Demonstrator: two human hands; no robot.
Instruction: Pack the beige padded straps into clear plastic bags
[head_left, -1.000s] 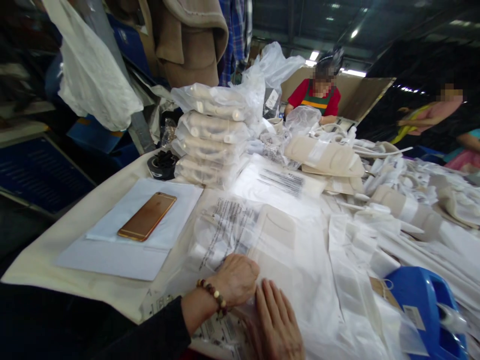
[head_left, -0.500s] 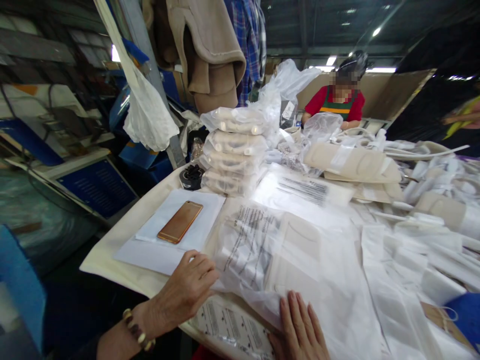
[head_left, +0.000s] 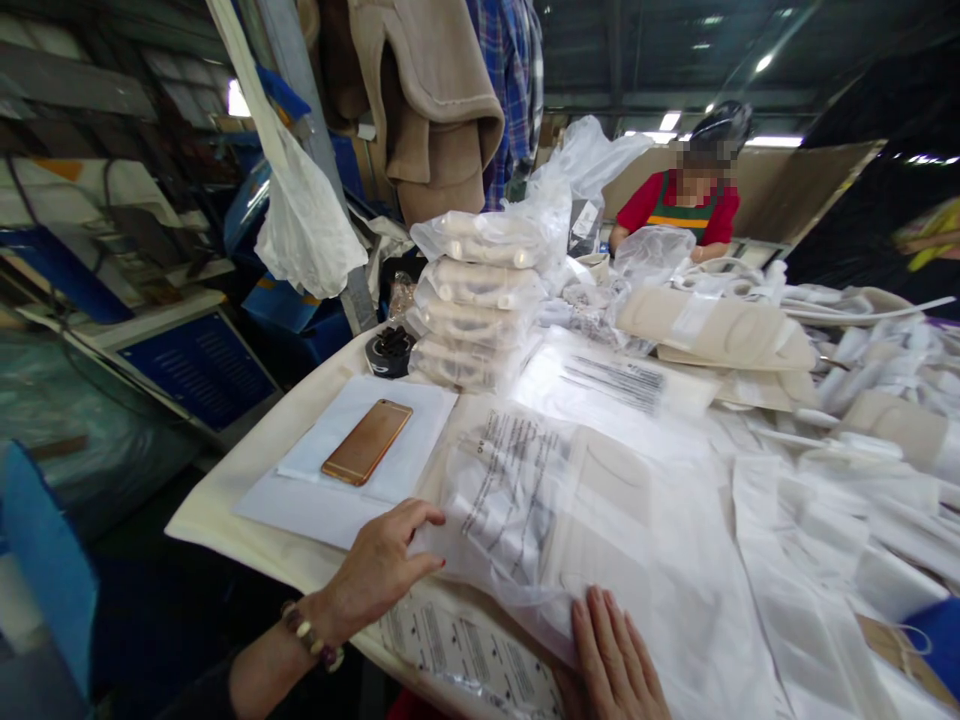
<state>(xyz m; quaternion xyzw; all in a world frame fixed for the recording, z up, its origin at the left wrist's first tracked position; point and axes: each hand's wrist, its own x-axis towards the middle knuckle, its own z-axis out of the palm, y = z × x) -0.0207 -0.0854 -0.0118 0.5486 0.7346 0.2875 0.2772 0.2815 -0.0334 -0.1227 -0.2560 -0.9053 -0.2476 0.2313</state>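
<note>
A clear printed plastic bag [head_left: 540, 510] with a beige fabric piece inside lies on the table in front of me. My left hand [head_left: 379, 568] rests at the bag's left edge, fingers spread and curled lightly onto the plastic. My right hand [head_left: 615, 665] lies flat on the bag's near edge, fingers stretched out and pressing it down. More printed bags [head_left: 465, 650] lie under it at the table's near edge.
A gold phone [head_left: 367, 455] lies on white sheets [head_left: 300, 500] to the left. A stack of bagged rolls [head_left: 476, 300] stands behind it, next to a black object [head_left: 388, 350]. Beige pieces and white packaging cover the right side. A person in red [head_left: 679, 205] sits across.
My left hand slid from the bag's middle to its left edge and opened. The view swung left, so the blue object at the right went almost out of frame.
</note>
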